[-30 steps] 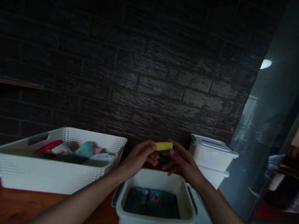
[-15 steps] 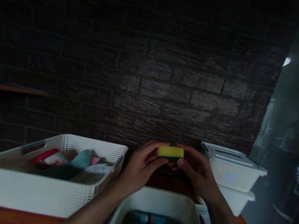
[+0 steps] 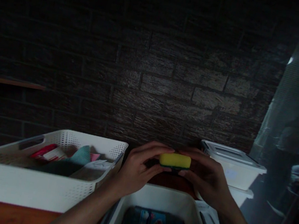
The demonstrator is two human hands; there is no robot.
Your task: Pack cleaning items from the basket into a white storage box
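Boxes [image 3: 240,171] block beyond right hand [image 3: 208,178]; bin [image 3: 167,198] opens below.

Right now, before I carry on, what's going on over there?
A person is holding up a yellow and green sponge between the left hand and the right hand. It is out of the open white box, which has a dark thing with a printed label inside. To the left, a white basket holds a teal item among other things. To the right, two white boxes are stacked, the upper one lidded.
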